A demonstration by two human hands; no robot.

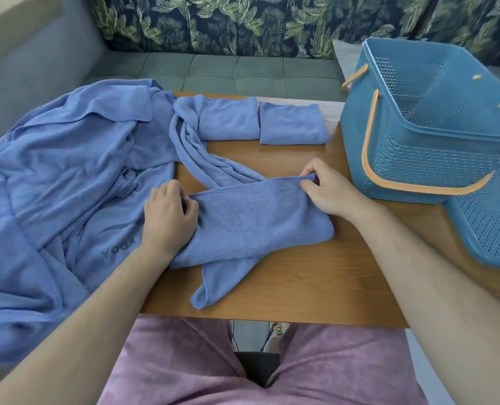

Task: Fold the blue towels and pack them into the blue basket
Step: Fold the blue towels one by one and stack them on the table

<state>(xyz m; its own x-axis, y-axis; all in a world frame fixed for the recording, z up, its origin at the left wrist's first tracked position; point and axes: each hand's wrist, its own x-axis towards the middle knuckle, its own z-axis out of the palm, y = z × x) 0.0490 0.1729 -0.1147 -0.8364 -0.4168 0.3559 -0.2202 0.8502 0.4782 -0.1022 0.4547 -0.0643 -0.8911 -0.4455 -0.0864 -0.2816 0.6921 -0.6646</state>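
Home living room; tufted grey sofa; leaf-print cushions; wooden table.

Blue towel half-folded, two folded, basket empty

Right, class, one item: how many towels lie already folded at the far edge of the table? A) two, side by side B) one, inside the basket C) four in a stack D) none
A: two folded towels, one and another to its right, lie side by side at the far edge of the table, while the blue basket holds none that shows.
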